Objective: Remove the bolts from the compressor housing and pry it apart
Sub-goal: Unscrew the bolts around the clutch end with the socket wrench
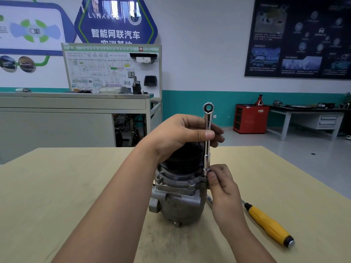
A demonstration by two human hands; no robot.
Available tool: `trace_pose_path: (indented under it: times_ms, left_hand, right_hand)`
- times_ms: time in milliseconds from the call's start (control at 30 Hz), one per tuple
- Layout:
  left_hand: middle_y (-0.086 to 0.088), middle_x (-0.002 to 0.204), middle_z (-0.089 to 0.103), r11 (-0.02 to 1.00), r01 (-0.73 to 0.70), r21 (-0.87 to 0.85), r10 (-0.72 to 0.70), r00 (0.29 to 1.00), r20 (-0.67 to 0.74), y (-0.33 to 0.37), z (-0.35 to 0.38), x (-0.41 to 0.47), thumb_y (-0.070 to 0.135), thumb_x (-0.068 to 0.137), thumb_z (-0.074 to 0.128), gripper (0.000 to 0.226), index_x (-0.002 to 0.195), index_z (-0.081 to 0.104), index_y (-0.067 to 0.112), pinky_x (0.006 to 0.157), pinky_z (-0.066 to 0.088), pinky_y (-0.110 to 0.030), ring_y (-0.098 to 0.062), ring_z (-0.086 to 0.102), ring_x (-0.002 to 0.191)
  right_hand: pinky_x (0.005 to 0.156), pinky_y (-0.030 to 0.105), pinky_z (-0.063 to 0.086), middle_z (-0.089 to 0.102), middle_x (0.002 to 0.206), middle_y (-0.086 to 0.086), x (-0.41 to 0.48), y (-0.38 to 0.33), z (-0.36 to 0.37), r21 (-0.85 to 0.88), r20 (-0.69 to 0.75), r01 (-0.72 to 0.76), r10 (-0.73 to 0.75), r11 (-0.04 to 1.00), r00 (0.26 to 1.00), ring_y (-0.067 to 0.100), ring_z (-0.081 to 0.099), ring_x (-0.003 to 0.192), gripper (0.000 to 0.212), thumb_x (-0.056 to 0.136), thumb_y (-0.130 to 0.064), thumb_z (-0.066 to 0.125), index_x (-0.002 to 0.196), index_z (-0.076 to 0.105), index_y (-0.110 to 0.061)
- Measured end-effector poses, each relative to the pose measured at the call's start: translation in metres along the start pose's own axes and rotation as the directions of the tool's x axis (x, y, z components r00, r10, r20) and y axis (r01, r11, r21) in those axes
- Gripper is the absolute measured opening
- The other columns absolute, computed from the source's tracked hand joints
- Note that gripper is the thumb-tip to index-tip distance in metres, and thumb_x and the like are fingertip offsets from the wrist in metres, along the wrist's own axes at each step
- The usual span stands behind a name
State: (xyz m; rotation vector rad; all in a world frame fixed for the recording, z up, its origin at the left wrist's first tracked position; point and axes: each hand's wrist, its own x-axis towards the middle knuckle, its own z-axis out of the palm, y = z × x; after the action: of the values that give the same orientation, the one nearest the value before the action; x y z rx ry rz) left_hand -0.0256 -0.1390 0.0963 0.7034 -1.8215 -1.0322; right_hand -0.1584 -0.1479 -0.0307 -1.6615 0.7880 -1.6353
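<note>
Steel wrench (207, 141) is being gripped high on its shaft by the left hand (182, 135), thumb pressing against it, while the right hand (222, 184) is pinching the socket (206, 168) at its foot. Its long axis is standing upright, bearing straight down on the right side of the compressor (178, 203), which is sitting on end near the middle of the desk (76, 186), directly under both hands. A yellow screwdriver (269, 224) is lying toward the right edge, nearer the right hand.
</note>
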Motion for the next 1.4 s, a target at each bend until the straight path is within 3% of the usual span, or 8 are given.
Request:
trace_pose_path:
  times_ms: [267,333,467,567,900,1100,1200,1400]
  left_hand:
    - [-0.001,0.074,0.074,1.0,-0.007,-0.002,0.006,0.998,-0.062,-0.0017,0.0001,0.0017,0.017,0.063,0.071,0.011,0.074,0.07,0.016,0.069,0.053,-0.018,-0.012,0.071,0.073]
    - [-0.001,0.073,0.074,1.0,-0.002,-0.008,0.002,0.998,-0.06,-0.002,0.0003,0.0018,0.018,0.062,0.072,0.02,0.08,0.065,0.012,0.07,0.054,-0.019,-0.012,0.071,0.073]
    - [-0.001,0.074,0.074,1.0,0.008,0.003,-0.008,0.999,-0.049,-0.002,0.0014,0.0025,0.02,0.061,0.073,0.031,0.086,0.062,0.006,0.073,0.056,-0.022,-0.013,0.071,0.074]
    - [-0.001,0.076,0.074,0.999,0.015,0.034,-0.013,0.999,-0.052,-0.0012,0.0016,0.0035,0.023,0.061,0.073,0.035,0.087,0.061,0.004,0.075,0.056,-0.022,-0.012,0.07,0.074]
    - [-0.002,0.084,0.075,0.999,-0.006,-0.05,0.005,0.999,-0.033,-0.0014,-0.0014,-0.0003,0.019,0.074,0.065,0.015,0.084,0.076,0.018,0.077,0.055,-0.022,-0.012,0.071,0.082]
    - [0.002,0.079,0.075,1.0,-0.017,-0.024,0.016,0.999,-0.043,-0.0053,-0.0035,0.0011,0.024,0.071,0.068,0.01,0.074,0.077,0.025,0.078,0.056,-0.022,-0.01,0.071,0.079]
    - [0.001,0.075,0.074,0.999,-0.02,-0.037,0.019,0.999,-0.049,-0.0071,-0.004,0.0025,0.021,0.07,0.073,0.008,0.076,0.072,0.016,0.074,0.056,-0.021,-0.01,0.071,0.075]
    - [0.004,0.069,0.07,0.998,-0.046,0.049,0.052,0.99,-0.132,-0.0052,-0.0008,0.0035,0.028,0.058,0.074,0.03,0.074,0.057,0.01,0.075,0.054,-0.02,-0.009,0.069,0.071]
  right_hand:
    - [0.075,0.019,0.051,0.064,0.094,-0.004,-0.0024,0.0018,-0.0021,0.072,-0.005,-0.057,0.057,0.996,0.998,0.006,0.062,0.088,0.036,0.072,-0.05,0.053,0.097,0.06,-0.024]
    - [0.077,0.025,0.053,0.064,0.096,-0.002,-0.0021,0.002,-0.0021,0.031,-0.003,-0.068,0.068,0.997,0.998,0.009,0.062,0.086,0.033,0.072,-0.046,0.059,0.097,0.059,-0.026]
    - [0.081,0.032,0.052,0.062,0.098,0.004,0.0004,0.0035,-0.0014,-0.012,-0.025,-0.044,0.044,0.999,0.999,0.015,0.061,0.089,0.017,0.086,-0.014,0.062,0.095,0.059,-0.028]
    - [0.08,0.024,0.051,0.06,0.098,0.005,-0.0001,0.0023,-0.0012,-0.002,-0.009,-0.017,0.017,1.0,1.0,0.011,0.061,0.091,0.021,0.09,-0.008,0.056,0.095,0.061,-0.028]
    - [0.077,0.01,0.043,0.055,0.094,0.0,0.0012,0.0014,-0.0023,-0.05,0.012,-0.002,0.002,0.999,1.0,0.0,0.055,0.089,0.019,0.094,-0.013,0.046,0.094,0.062,-0.023]
    - [0.076,0.017,0.046,0.057,0.092,-0.002,0.0005,-0.0003,-0.002,0.006,0.014,-0.029,0.029,1.0,0.999,0.005,0.058,0.087,0.033,0.082,-0.043,0.042,0.093,0.062,-0.02]
    - [0.08,0.023,0.05,0.063,0.099,-0.002,-0.0016,0.0003,-0.0027,0.024,0.025,-0.054,0.053,0.998,0.998,0.008,0.061,0.092,0.034,0.074,-0.048,0.052,0.098,0.059,-0.026]
    - [0.08,0.028,0.052,0.063,0.095,-0.004,-0.0013,0.0012,0.0,0.008,-0.026,-0.065,0.066,0.998,0.998,0.013,0.062,0.09,0.023,0.08,-0.023,0.067,0.098,0.057,-0.032]
